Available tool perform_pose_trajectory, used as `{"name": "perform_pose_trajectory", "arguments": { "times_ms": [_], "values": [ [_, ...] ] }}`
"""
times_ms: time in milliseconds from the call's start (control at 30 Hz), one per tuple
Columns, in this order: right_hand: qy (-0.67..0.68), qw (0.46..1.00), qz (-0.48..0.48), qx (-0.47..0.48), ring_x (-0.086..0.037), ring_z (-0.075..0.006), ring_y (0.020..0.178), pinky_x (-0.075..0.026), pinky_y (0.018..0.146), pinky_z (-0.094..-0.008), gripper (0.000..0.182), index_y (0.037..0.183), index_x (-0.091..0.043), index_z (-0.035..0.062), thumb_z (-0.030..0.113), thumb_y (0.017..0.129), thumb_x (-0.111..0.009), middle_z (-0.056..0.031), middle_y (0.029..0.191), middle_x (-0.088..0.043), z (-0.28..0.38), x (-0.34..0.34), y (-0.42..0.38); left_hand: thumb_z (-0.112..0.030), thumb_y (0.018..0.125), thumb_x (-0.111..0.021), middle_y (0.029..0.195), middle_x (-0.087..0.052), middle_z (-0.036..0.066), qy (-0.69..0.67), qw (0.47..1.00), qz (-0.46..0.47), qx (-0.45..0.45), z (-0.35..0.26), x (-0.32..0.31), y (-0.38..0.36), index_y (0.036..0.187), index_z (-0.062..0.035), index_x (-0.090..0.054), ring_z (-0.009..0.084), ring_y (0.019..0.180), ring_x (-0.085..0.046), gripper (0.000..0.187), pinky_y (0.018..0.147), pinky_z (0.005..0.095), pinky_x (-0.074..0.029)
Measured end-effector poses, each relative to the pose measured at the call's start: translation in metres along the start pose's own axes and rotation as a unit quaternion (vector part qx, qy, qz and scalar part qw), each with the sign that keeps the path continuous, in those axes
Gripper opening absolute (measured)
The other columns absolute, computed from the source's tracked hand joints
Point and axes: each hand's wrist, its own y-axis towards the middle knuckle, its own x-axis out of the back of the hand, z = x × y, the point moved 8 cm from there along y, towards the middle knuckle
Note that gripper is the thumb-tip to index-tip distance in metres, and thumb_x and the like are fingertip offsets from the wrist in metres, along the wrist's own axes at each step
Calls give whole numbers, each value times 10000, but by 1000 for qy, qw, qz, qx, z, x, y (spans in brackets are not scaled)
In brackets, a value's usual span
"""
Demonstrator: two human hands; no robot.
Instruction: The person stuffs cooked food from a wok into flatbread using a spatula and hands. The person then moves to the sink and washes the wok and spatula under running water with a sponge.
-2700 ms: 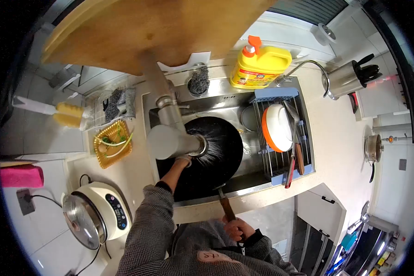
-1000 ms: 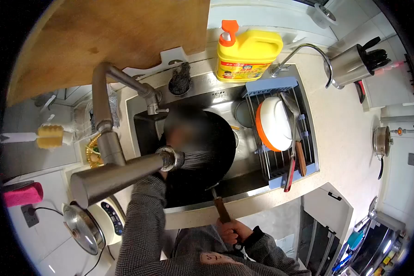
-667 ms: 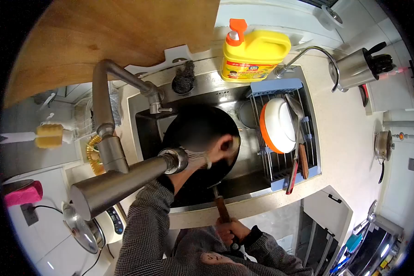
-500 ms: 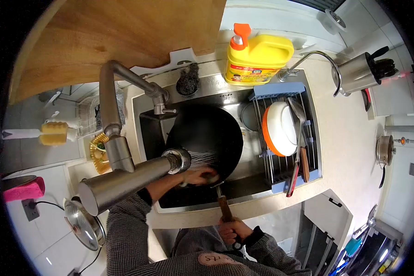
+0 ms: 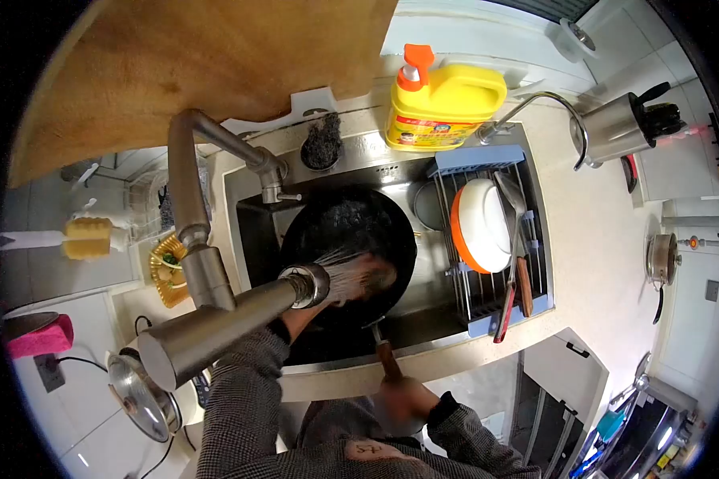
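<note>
A black wok sits tilted in the sink, with its wooden handle toward me. My right hand, blurred, is closed around that handle in front of the counter edge. Inside the wok is my left hand, smeared by motion near the wall closest to me. A brownish patch shows at its fingertips, too blurred to tell whether it is something held. Water sprays from the faucet head over the left hand and into the wok.
Right of the wok, a blue-ended rack holds a white and orange bowl, a spatula and other utensils. A yellow detergent jug and a dark scouring pad stand behind the sink. The faucet arm crosses on the left.
My left hand has moved from the wok's near rim up and right, further into the wok. The spray now falls on it. My right hand stays at the handle, more blurred.
</note>
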Motion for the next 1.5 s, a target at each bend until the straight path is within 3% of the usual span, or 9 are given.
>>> {"name": "perform_pose_trajectory", "arguments": {
  "times_ms": [67,167,433,667,800,900,1033,1267,1500],
  "values": [
    [20,982,-164,-95,-323,-104,448,-257,419,-283,212,800,-482,30,188,936,-444,7,601,-368,-8,20,-9,-148,760,-641,1146,-508,138,68,995,64,-16,-13,4,-10,1168,-67,-485,283,1042,-501,444,882,402,-417],
    [11,993,-73,-93,-314,-96,453,-276,423,-289,183,815,-485,28,172,927,-468,9,606,-356,-22,26,-1,-135,751,-649,1114,-525,131,87,992,93,23,-1,28,1,1139,-67,-503,280,1008,-522,421,857,392,-435],
    [128,990,16,-51,-341,-100,444,-298,411,-275,65,891,-428,117,94,901,-487,6,594,-358,-19,8,11,-110,705,-715,1007,-582,92,-383,826,-409,-69,-51,102,108,1086,-61,-530,232,906,-574,426,791,348,-477],
    [-15,992,-117,-42,-348,-113,388,-304,349,-291,98,935,-438,90,88,868,-510,-5,555,-361,-10,-2,10,-109,722,-706,1161,-546,125,-371,897,-43,-237,-151,27,50,1191,-46,-491,247,1067,-521,519,898,363,-436],
    [195,968,-122,-99,-344,-112,394,-296,356,-276,76,936,-438,92,77,882,-489,0,556,-352,-13,-7,0,-195,818,-603,1181,-534,148,-77,951,48,-296,-105,-5,-28,1223,-52,-485,304,1089,-509,446,948,400,-391],
    [152,975,-152,-54,-348,-114,402,-297,361,-278,41,884,-454,81,71,884,-493,-3,555,-354,10,-12,-14,-247,871,-538,1174,-536,153,70,987,77,-126,-45,-1,-44,1213,-37,-494,296,1075,-518,404,921,380,-405],
    [-28,991,-131,24,-372,-121,418,-322,371,-289,56,881,-467,58,84,878,-517,-18,570,-388,51,-57,-43,-270,892,-487,1198,-518,151,-146,989,23,31,7,0,-18,1225,-24,-472,299,1085,-510,415,927,392,-408],
    [-348,866,-358,18,-473,-124,414,-376,371,-279,235,957,-445,-49,61,793,-573,-51,551,-478,92,-107,-121,-310,928,-397,1239,-487,147,-747,655,-62,93,-24,-28,5,1246,-1,-434,304,1102,-495,445,937,414,-414],
    [-312,834,-443,105,-460,-121,380,-372,339,-269,239,903,-426,-23,22,745,-599,-35,514,-456,100,-121,-179,-353,955,-331,1286,-447,152,-918,392,46,-38,-96,3,-7,1275,14,-390,322,1137,-463,490,964,456,-394]
  ]
}}
